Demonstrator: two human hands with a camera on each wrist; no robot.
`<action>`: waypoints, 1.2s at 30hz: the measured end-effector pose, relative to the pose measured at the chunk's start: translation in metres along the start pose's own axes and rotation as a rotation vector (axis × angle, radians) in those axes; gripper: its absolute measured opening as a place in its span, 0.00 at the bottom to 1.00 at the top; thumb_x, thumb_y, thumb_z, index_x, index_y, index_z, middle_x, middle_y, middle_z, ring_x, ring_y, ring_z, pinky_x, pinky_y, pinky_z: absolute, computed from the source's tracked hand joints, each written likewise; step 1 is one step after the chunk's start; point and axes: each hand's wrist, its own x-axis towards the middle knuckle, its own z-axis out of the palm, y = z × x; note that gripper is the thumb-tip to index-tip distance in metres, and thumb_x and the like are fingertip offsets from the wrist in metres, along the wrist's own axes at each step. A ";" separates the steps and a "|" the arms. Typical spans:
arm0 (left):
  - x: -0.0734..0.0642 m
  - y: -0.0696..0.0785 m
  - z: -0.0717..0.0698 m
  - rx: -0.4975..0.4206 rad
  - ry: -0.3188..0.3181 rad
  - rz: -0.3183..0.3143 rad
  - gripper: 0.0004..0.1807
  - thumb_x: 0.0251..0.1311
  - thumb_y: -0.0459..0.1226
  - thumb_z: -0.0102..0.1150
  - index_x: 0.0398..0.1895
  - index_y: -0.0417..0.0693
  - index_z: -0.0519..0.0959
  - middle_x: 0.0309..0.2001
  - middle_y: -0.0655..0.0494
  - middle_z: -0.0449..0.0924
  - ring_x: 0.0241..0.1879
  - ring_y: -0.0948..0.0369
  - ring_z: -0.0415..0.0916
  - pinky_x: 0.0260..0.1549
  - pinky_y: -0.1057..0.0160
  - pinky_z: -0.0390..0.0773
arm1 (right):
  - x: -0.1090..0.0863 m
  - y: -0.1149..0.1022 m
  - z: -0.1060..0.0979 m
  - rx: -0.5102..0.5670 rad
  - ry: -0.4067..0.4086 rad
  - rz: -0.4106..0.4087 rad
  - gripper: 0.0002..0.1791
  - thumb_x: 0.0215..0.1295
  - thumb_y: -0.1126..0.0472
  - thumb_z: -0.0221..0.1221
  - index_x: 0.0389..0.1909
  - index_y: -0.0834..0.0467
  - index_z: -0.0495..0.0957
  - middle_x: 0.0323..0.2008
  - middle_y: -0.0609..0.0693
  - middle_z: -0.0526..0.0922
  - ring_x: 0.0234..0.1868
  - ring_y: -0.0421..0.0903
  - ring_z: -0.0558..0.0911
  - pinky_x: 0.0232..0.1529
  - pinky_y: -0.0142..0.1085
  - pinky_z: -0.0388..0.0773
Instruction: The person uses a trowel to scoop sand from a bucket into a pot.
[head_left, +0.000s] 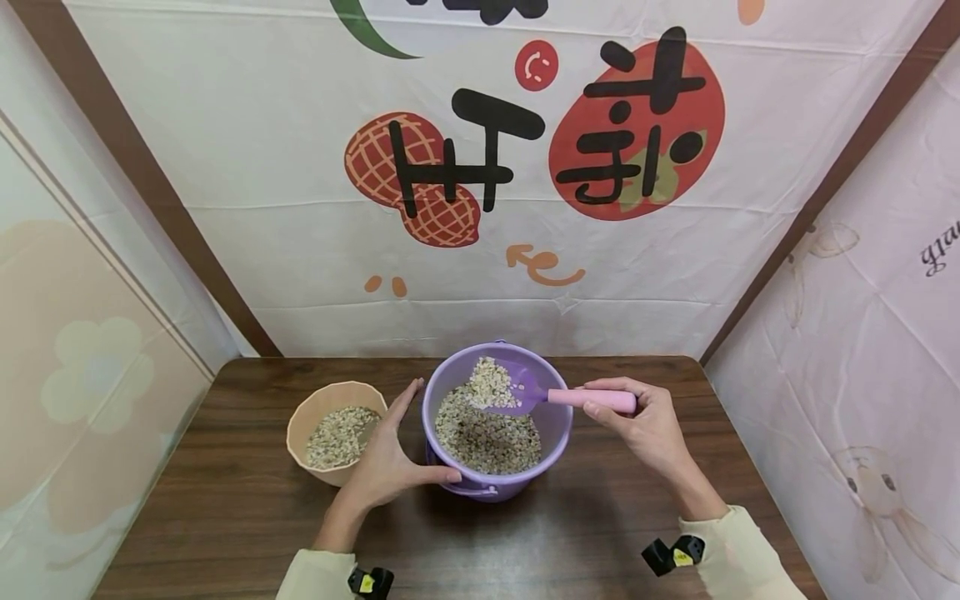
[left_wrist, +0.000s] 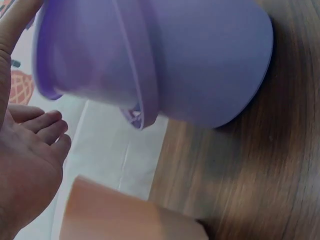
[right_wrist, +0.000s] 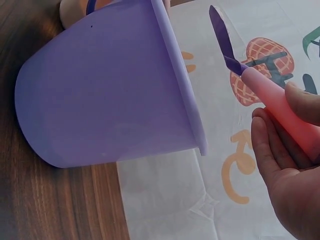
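Observation:
My right hand grips the pink handle of a small purple shovel over a purple bucket. Pale, gravel-like grains lie on the shovel's blade. Inside the bucket are more speckled grains. My left hand is spread at the bucket's left side, its thumb at the rim and its other fingers extended. In the left wrist view the palm holds nothing. Just left of that hand stands a peach bowl with similar grains in it.
Bucket and bowl both stand on a dark wooden table. A printed white cloth hangs behind the table's back edge, with more cloth walls on both sides. The bucket's handle hangs down against its side.

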 end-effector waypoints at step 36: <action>-0.041 -0.065 -0.109 0.152 0.225 -0.190 0.73 0.41 0.48 0.85 0.83 0.52 0.41 0.80 0.41 0.43 0.76 0.36 0.41 0.67 0.27 0.51 | -0.002 0.003 0.000 -0.026 -0.012 0.001 0.15 0.58 0.67 0.73 0.47 0.62 0.86 0.40 0.53 0.90 0.33 0.40 0.83 0.28 0.30 0.79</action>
